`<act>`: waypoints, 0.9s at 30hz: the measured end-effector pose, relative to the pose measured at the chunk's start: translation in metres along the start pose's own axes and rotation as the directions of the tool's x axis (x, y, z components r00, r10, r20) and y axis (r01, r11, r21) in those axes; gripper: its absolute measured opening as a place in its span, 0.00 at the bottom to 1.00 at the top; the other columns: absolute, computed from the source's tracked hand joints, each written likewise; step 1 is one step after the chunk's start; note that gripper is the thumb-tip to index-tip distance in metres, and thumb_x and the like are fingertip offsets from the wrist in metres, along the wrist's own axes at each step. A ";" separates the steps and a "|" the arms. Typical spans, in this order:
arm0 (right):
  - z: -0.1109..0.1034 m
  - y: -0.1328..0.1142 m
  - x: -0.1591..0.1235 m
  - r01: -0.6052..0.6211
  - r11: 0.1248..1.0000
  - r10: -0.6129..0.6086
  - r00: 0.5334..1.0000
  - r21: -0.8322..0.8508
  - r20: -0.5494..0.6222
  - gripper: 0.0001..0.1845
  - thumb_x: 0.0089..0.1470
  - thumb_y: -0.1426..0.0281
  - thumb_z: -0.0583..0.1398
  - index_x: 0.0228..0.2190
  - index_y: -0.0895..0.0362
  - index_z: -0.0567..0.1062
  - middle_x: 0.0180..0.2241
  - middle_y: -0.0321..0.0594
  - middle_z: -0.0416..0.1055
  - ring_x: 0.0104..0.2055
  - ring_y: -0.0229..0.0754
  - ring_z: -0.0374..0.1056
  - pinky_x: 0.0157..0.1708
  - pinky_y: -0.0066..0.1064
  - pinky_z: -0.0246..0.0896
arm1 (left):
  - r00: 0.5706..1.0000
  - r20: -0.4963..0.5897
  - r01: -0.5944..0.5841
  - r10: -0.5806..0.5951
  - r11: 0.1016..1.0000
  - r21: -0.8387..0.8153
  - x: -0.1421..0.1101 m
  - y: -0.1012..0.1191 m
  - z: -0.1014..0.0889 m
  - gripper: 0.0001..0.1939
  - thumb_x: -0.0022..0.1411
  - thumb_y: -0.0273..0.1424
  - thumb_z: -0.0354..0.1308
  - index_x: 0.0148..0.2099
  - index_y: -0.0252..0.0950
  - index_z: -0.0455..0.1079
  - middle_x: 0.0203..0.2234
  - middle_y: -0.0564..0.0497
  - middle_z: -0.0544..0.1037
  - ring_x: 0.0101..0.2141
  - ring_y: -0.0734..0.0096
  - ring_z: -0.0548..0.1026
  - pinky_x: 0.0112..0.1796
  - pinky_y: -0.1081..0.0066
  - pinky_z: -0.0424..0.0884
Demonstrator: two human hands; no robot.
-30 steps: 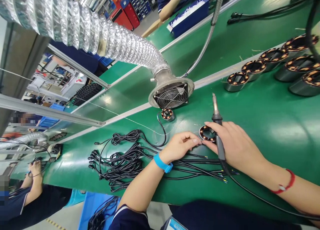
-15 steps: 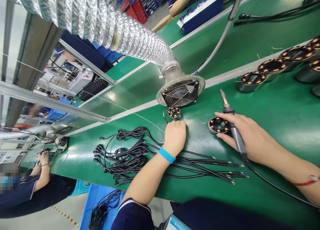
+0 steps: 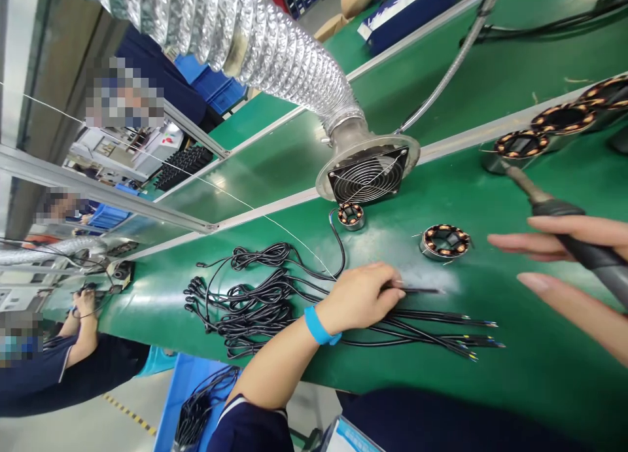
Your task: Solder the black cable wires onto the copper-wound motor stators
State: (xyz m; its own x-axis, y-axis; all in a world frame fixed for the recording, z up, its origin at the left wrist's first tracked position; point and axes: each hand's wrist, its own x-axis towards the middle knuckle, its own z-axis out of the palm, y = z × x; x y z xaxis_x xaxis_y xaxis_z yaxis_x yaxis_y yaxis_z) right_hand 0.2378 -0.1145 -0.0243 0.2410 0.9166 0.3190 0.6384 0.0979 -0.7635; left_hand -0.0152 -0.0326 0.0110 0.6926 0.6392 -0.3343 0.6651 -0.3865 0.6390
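My left hand [image 3: 360, 298], with a blue band at the wrist, pinches a black cable [image 3: 420, 290] near its end, just above the table. My right hand [image 3: 576, 311], at the right edge, holds a soldering iron [image 3: 559, 207] with thumb and fingers spread to the left; its tip points toward the back row of stators. Between the hands, a stator [image 3: 440, 252] with copper windings stands on the table, touched by neither. A smaller stator [image 3: 352, 225] with a cable attached sits in front of the fan. Other black cables [image 3: 265, 305] lie bundled under and beside my left forearm.
A fan hood [image 3: 367, 177] on a silver duct [image 3: 275, 53] hangs over the green table [image 3: 540, 373]. Several stators [image 3: 523, 148] line the back right. A blue bin [image 3: 181, 380] with cables stands below the front edge. A co-worker's hand [image 3: 86, 303] is at far left.
My left hand has moved right and down from the small stator to a cable end. My right hand has left the larger stator and moved right with the soldering iron. The view shifted slightly.
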 end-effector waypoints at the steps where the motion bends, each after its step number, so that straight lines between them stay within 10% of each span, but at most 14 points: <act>1: 0.001 -0.004 -0.003 0.009 0.999 -0.009 1.000 0.033 0.005 0.31 0.57 0.41 0.61 0.54 0.46 0.73 0.42 0.44 0.80 0.52 0.55 0.75 0.56 0.49 0.70 | 0.999 -0.052 0.003 -0.008 0.995 -0.103 0.000 0.001 -0.005 0.04 0.65 0.31 0.60 0.39 0.36 0.72 0.27 0.54 0.71 0.30 0.72 0.69 0.35 0.71 0.67; 10: 0.030 -0.058 0.001 -0.014 0.927 0.014 1.000 0.374 0.002 0.22 0.64 0.49 0.59 0.52 0.49 0.67 0.37 0.38 0.78 0.34 0.41 0.79 0.38 0.30 0.79 | 0.998 -0.061 -0.003 -0.032 0.861 -0.508 0.004 0.004 -0.026 0.12 0.61 0.39 0.62 0.39 0.34 0.73 0.19 0.59 0.60 0.21 0.78 0.56 0.25 0.74 0.53; 20: 0.044 -0.050 0.004 -0.036 0.895 0.030 0.999 0.445 0.019 0.19 0.64 0.56 0.60 0.53 0.49 0.68 0.38 0.38 0.78 0.37 0.41 0.78 0.43 0.37 0.78 | 0.988 -0.083 -0.154 0.129 0.853 -0.499 0.006 -0.003 -0.022 0.12 0.69 0.35 0.51 0.42 0.34 0.72 0.28 0.51 0.76 0.31 0.72 0.71 0.39 0.71 0.68; 27: 0.048 -0.046 0.005 0.090 0.890 -0.097 0.995 0.446 -0.007 0.17 0.65 0.62 0.61 0.54 0.45 0.67 0.37 0.34 0.78 0.36 0.40 0.77 0.36 0.33 0.77 | 0.995 0.060 -0.045 0.082 0.888 -0.457 0.009 -0.008 -0.019 0.13 0.72 0.36 0.51 0.46 0.34 0.73 0.29 0.52 0.75 0.28 0.75 0.66 0.36 0.73 0.68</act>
State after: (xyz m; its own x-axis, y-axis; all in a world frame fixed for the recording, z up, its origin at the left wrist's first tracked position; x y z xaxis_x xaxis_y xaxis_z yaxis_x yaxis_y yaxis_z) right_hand 0.1747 -0.0955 -0.0144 0.1832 0.8998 0.3959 0.2642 0.3428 -0.9015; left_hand -0.0200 -0.0113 0.0157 0.7600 0.5646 -0.3218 0.4317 -0.0686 0.8994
